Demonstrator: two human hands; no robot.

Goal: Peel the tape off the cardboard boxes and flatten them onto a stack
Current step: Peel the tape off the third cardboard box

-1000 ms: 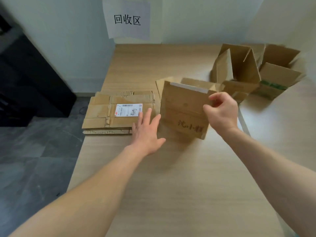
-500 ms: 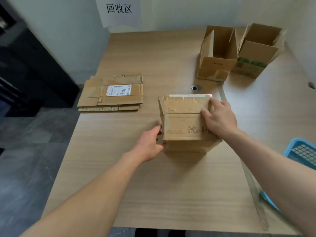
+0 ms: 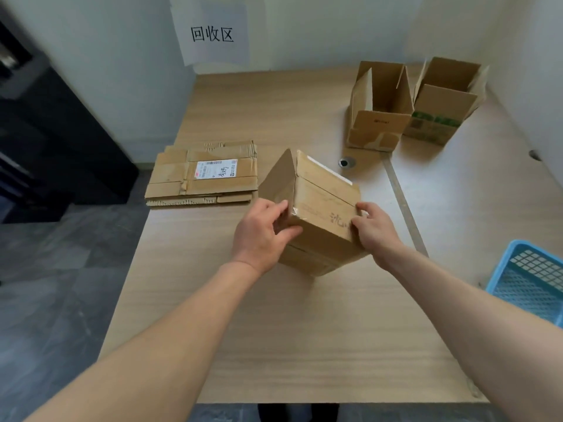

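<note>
A small brown cardboard box (image 3: 323, 208) with black handwriting stands tilted on the wooden table (image 3: 304, 345), one corner towards me. One flap stands up on its left side, and clear tape shows at its near left corner. My left hand (image 3: 263, 234) grips that left corner, thumb on the near face and fingers on the side. My right hand (image 3: 373, 228) holds the box's right edge with curled fingers. A stack of flattened boxes (image 3: 202, 178) with a white shipping label lies at the table's left edge.
Two open cardboard boxes (image 3: 380, 111) (image 3: 444, 102) stand at the back right. A blue plastic basket (image 3: 530, 281) sits at the right edge. A metal strip (image 3: 402, 202) runs across the table, with a round cable hole (image 3: 346, 162) beside it. A paper sign (image 3: 211, 33) hangs on the wall.
The box has turned so that a corner faces me. My left hand moved from its left edge up onto the near left corner. My right hand slid to the right edge.
</note>
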